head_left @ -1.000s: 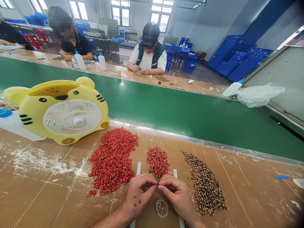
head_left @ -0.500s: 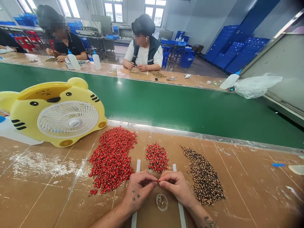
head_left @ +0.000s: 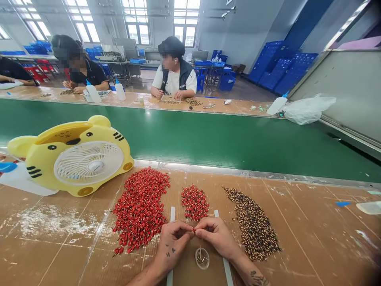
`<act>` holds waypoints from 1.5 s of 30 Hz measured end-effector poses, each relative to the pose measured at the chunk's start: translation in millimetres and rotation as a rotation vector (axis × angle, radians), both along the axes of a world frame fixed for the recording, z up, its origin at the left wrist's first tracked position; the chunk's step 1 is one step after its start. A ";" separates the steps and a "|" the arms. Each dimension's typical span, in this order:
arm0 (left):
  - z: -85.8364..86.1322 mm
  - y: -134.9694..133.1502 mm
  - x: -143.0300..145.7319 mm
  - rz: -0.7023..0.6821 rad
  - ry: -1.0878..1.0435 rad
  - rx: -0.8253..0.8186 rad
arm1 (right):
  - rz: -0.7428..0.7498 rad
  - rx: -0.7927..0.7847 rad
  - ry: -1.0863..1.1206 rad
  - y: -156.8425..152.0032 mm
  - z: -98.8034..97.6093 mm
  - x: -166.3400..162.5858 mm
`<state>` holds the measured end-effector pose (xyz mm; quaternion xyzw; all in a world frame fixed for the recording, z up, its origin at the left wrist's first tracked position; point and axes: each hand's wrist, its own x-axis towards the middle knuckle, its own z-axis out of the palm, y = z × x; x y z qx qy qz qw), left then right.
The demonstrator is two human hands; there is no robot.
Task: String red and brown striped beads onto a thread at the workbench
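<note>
Between the fingertips of my left hand (head_left: 175,240) and my right hand (head_left: 214,235) is a tiny red piece (head_left: 194,230). Both hands are closed in a pinch and meet on it, low over the cardboard. Just beyond them lies a small heap of red pieces (head_left: 195,202) with pale and dark tips. A larger heap of red pieces (head_left: 143,206) spreads to the left. On the right is a long heap of black and gold pieces (head_left: 256,226). A small clear cup (head_left: 202,258) with a thin stick in it stands below my hands, between two white strips.
A yellow animal-shaped fan (head_left: 80,159) stands at the left beside a white bottle with a blue cap. Across the green belt (head_left: 208,137), people sit at a far bench with white bottles (head_left: 120,91) and a plastic bag (head_left: 309,109).
The head view has tilted up slightly, so the scene sits lower in the picture. My hands stay pinched together on the tiny red piece.
</note>
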<state>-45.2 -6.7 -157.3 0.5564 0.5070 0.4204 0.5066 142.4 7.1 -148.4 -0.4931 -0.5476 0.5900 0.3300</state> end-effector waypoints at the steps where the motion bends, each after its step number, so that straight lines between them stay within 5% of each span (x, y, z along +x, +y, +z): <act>1: -0.2 0.5 0.0 0.011 0.000 0.010 | 0.001 -0.002 0.014 0.6 0.9 -1.0; 12: 12.5 6.5 0.6 -0.018 -0.074 0.054 | -0.079 0.129 0.101 -6.3 0.6 -5.3; 15: 20.9 15.1 -7.0 -0.010 0.119 0.147 | -0.133 0.185 0.098 -6.2 5.8 0.1; 20: 38.7 43.0 -13.4 -0.188 0.635 0.362 | -0.119 0.226 0.064 -5.0 11.5 3.8; 25: 43.6 56.6 -3.7 -0.215 0.685 0.351 | -0.088 0.249 0.043 -5.2 8.4 4.2; 29: 51.9 39.9 -29.5 -0.122 0.730 0.408 | 0.008 0.269 0.015 -7.5 9.8 9.8; 33: 54.3 2.5 -112.0 0.092 0.793 0.442 | 0.182 0.333 -0.075 -9.3 13.9 15.7; 37: 37.7 -40.5 -184.0 0.265 0.929 0.303 | 0.250 0.402 -0.107 -7.0 14.5 18.0; 45: 25.0 -72.3 -173.0 0.230 0.872 0.185 | 0.374 0.400 -0.132 -3.7 2.4 22.5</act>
